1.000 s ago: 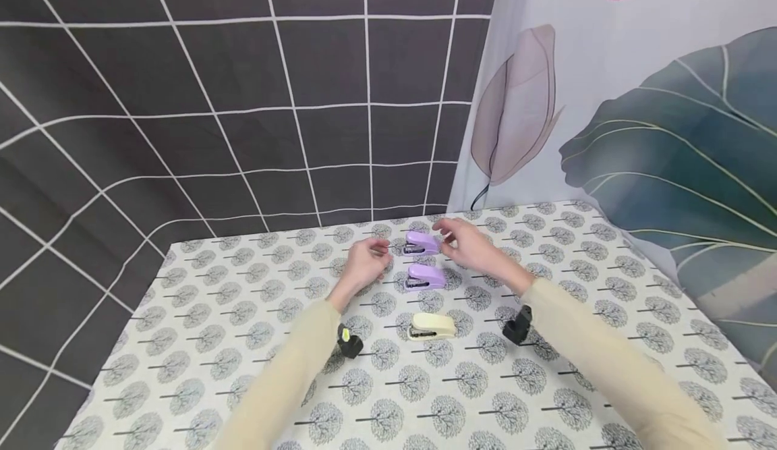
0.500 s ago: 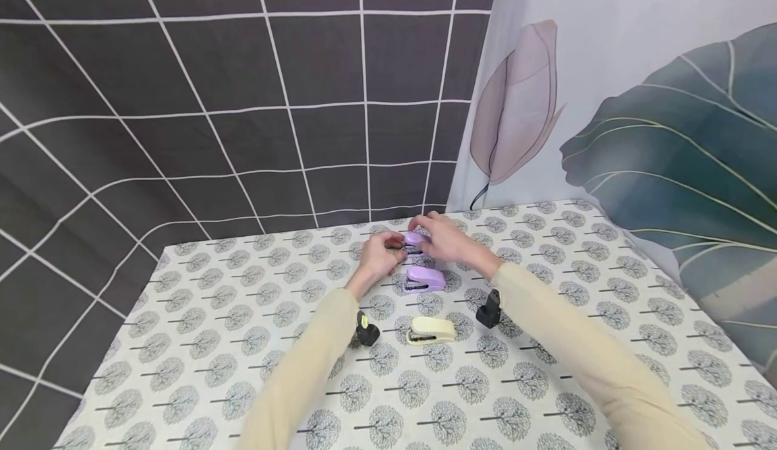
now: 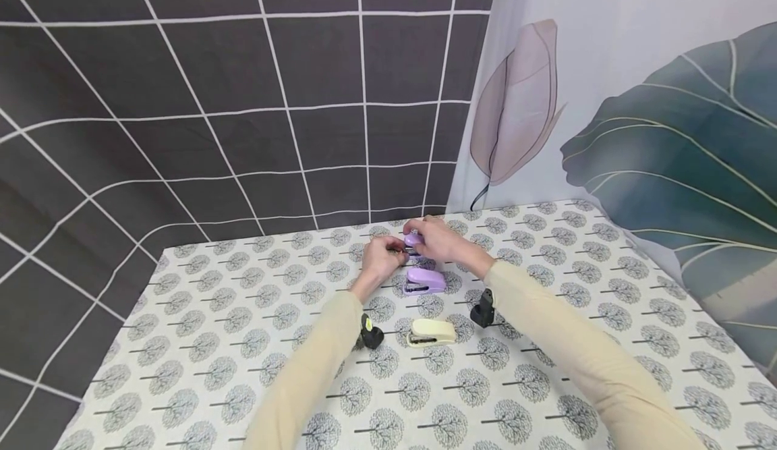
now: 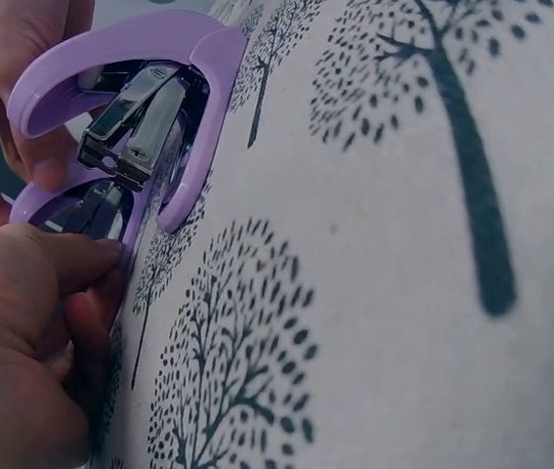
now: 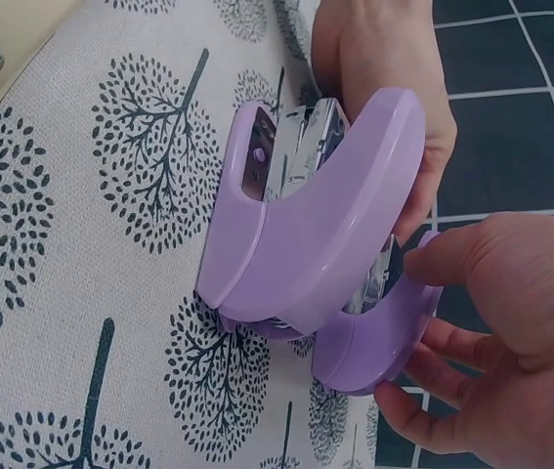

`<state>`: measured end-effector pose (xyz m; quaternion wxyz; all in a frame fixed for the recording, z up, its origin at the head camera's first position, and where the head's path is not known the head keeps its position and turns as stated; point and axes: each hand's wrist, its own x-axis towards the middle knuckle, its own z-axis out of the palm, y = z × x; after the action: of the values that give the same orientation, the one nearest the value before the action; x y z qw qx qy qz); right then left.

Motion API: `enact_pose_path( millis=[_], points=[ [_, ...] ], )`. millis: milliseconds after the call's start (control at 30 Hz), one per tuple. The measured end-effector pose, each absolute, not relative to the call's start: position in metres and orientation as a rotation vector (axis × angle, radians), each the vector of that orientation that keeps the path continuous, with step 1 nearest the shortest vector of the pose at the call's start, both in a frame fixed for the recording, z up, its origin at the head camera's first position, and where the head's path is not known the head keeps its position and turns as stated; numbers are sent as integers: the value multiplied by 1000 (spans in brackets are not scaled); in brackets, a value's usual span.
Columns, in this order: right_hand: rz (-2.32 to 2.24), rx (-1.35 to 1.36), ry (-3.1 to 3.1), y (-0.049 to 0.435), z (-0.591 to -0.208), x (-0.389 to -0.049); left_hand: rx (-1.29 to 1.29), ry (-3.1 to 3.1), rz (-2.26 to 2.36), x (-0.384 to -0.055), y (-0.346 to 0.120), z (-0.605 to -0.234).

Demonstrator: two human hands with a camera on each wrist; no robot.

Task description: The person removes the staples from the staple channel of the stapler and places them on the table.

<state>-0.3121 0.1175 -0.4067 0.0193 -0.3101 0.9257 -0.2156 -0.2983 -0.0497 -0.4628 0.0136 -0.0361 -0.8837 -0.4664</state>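
Note:
Two lilac staplers and a cream stapler [image 3: 432,331] lie one behind another on the table. My right hand [image 3: 442,239] grips the farthest lilac stapler [image 3: 413,239] from behind; in the right wrist view its thumb lies over the top and its fingers curl at the back end. At the front end of that stapler, my left hand [image 3: 381,256] pinches the base between thumb and fingers, as the left wrist view shows. The nearer lilac stapler [image 3: 425,279] stands untouched, its staple channel [image 4: 145,137] facing left. Part of the held stapler is hidden behind it in both wrist views.
A tree-patterned cloth [image 3: 243,342] covers the table. Behind its far edge hangs a dark curtain with a white grid [image 3: 315,65]. A pale curtain with leaf prints [image 3: 607,99] hangs at the right. A black wrist camera [image 3: 371,332] sits below the left sleeve.
Both hands have come inward onto the farthest lilac stapler. The right hand moved left and took hold of it, and the left hand moved right to its front end. The other staplers stayed put.

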Motion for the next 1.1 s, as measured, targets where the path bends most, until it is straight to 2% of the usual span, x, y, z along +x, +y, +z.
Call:
enact_pose_path(
  millis=[567, 1100],
  points=[
    [-659, -967, 2882, 112, -408, -310, -152, -2798, -1276, -300, -52, -465],
    [-853, -1001, 2882, 126, -411, -313, -143, -2819, -1281, -302, -51, -466]
  ],
)
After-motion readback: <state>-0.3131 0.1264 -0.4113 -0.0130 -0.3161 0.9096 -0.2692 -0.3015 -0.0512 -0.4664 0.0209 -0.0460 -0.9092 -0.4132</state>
